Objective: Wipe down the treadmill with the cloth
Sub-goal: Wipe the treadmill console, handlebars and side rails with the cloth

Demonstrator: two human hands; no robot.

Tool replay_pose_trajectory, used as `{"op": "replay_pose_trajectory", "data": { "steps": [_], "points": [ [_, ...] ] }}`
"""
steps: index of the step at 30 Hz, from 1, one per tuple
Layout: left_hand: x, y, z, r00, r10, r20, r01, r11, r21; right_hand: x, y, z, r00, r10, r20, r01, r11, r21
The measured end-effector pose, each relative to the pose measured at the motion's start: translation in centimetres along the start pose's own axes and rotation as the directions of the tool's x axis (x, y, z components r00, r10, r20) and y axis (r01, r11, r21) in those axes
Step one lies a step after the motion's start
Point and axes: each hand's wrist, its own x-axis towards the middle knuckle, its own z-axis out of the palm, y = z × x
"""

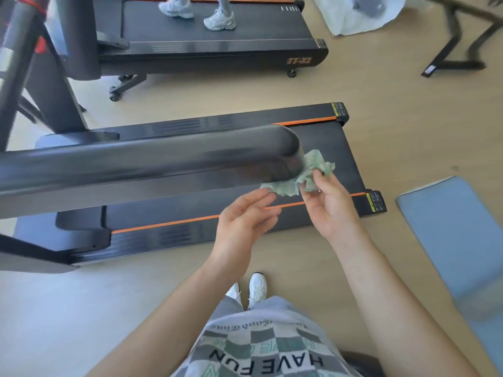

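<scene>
Fingers (pixel 322 183) of right hand (pixel 330 210): curled and pinched on crumpled green cloth (pixel 313 170), thumb against upper folds. Fingers (pixel 258 198) of left hand (pixel 242 221): straight, loosely spread, holding nothing, tips just beside hanging lower edge of cloth; contact not determinable. Cloth held in air against rounded end of handrail (pixel 163 159), above belt (pixel 334 142) of near treadmill (pixel 190 235). Judged as either a wipe at handrail end or a regathering of cloth ahead of next pass. Deck, orange-trimmed side rails and rest of frame not confirmable as wiped. Handling assessment: cloth light, soft, thin and limp; no shape of its own, prone to bunching and to trailing a loose corner. Best taken up by gathering into a flat pad under palm and fingers, not by a single corner pinch, for even pressure along smooth tube. Handrail surface glossy and probably slippery; risk of pad sliding off curved end. Also noted: 2nd treadmill (pixel 217 50) beyond, with 2 white shoes (pixel 219 20) of another person on its belt; blue mat (pixel 449 235) on wooden floor (pixel 394 104) at right; own shoes (pixel 257 289) just short of near deck. View blurred at left; dirt or moisture on surfaces not assessable.
</scene>
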Motion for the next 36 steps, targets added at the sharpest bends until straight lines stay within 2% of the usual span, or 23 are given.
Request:
{"op": "replay_pose_trajectory", "data": {
  "steps": [2, 3, 4, 6, 7, 8, 9, 10, 12, 15, 20, 22, 25, 28, 32, 36],
  "points": [
    [-0.8, 0.7, 0.2, 0.969, 0.237, -0.070, -0.208, 0.937, 0.282, 0.4, -1.3, -0.4, 0.999, -0.044, 0.027, 0.048, 0.981, -0.188],
    [-1.0, 1.2, 0.2, 0.914, 0.403, -0.048, -0.347, 0.837, 0.424, 0.7, -1.8, -0.4, 0.997, -0.063, 0.047, 0.074, 0.960, -0.269],
    [-1.0, 1.9, 0.3, 0.819, 0.573, 0.023, -0.492, 0.682, 0.542, 1.0, -2.4, -0.4, 0.994, -0.081, 0.075, 0.102, 0.934, -0.343],
    [-0.2, 3.4, 0.5, 0.552, 0.797, 0.245, -0.682, 0.262, 0.683, 1.8, -3.3, 0.0, 0.985, -0.099, 0.144, 0.158, 0.860, -0.486],
    [0.5, 4.2, 0.7, 0.425, 0.834, 0.352, -0.696, 0.053, 0.716, 2.1, -3.8, 0.4, 0.976, -0.102, 0.190, 0.192, 0.809, -0.555],
    [1.3, 4.8, 1.0, 0.345, 0.839, 0.421, -0.662, -0.100, 0.742, 2.3, -4.3, 0.9, 0.965, -0.099, 0.243, 0.233, 0.753, -0.616],
    [2.0, 5.4, 1.3, 0.318, 0.836, 0.448, -0.603, -0.186, 0.776, 2.6, -4.9, 1.4, 0.948, -0.093, 0.303, 0.278, 0.701, -0.656],
    [2.7, 5.6, 1.8, 0.328, 0.836, 0.440, -0.534, -0.220, 0.816, 3.0, -5.5, 1.8, 0.929, -0.083, 0.360, 0.320, 0.670, -0.670],
    [3.8, 5.2, 2.5, 0.357, 0.850, 0.387, -0.418, -0.226, 0.880, 3.9, -6.6, 2.7, 0.878, -0.043, 0.476, 0.381, 0.663, -0.644],
    [4.6, 4.1, 4.2, 0.318, 0.904, 0.285, -0.307, -0.186, 0.933, 5.7, -7.4, 3.8, 0.800, 0.041, 0.598, 0.425, 0.665, -0.614],
    [5.6, 2.3, 8.0, 0.243, 0.970, 0.005, -0.156, 0.034, 0.987, 8.9, -7.0, 1.8, 0.706, 0.257, 0.661, 0.332, 0.704, -0.628],
    [6.1, 1.6, 9.3, 0.249, 0.967, -0.059, -0.115, 0.090, 0.989, 9.8, -7.1, 0.4, 0.667, 0.323, 0.671, 0.276, 0.730, -0.626],
    [6.3, 1.3, 10.5, 0.268, 0.950, -0.161, -0.080, 0.188, 0.979, 10.4, -7.9, -1.4, 0.653, 0.380, 0.655, 0.211, 0.740, -0.639],
    [6.2, 1.5, 11.0, 0.244, 0.953, -0.181, -0.058, 0.200, 0.978, 10.7, -8.6, -2.2, 0.616, 0.401, 0.678, 0.224, 0.736, -0.639],
    [5.8, 3.7, 10.5, 0.249, 0.949, -0.194, 0.029, 0.193, 0.981, 11.9, -9.3, -0.3, 0.513, 0.448, 0.733, 0.292, 0.712, -0.639],
    [6.5, 6.2, 9.4, 0.241, 0.947, -0.215, 0.102, 0.195, 0.975, 13.8, -9.8, 3.9, 0.415, 0.538, 0.734, 0.293, 0.685, -0.667]
  ]
}}
